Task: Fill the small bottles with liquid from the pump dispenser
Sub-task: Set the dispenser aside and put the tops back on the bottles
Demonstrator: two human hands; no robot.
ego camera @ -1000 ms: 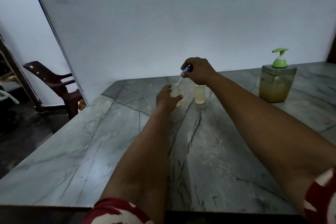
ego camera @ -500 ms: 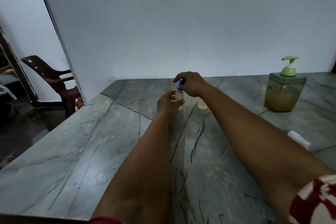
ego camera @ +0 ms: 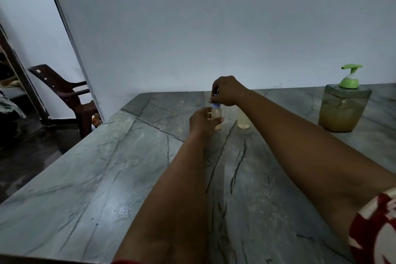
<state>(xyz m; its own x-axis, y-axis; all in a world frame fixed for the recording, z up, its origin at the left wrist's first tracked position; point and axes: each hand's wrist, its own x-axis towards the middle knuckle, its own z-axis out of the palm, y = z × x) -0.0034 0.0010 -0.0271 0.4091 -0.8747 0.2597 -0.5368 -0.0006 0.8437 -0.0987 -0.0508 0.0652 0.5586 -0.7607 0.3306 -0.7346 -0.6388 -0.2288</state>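
A small clear bottle (ego camera: 217, 114) with yellowish liquid stands on the grey marble table (ego camera: 107, 178) near its far middle. My left hand (ego camera: 202, 121) grips the bottle's body from the left. My right hand (ego camera: 227, 91) pinches the blue cap (ego camera: 216, 105) that sits on the bottle's neck. A second small bottle (ego camera: 243, 121), uncapped and partly hidden by my right forearm, stands just to the right. The pump dispenser (ego camera: 344, 109), a square clear container of yellowish liquid with a green pump head (ego camera: 350, 77), stands at the far right.
A white wall rises right behind the table's far edge. A dark brown plastic chair (ego camera: 68, 96) stands on the floor off the table's left side. The table's left edge runs diagonally toward the near corner.
My right hand has lowered the blue cap with its white tube from above the bottle down onto the neck. My left hand has kept its hold on the bottle.
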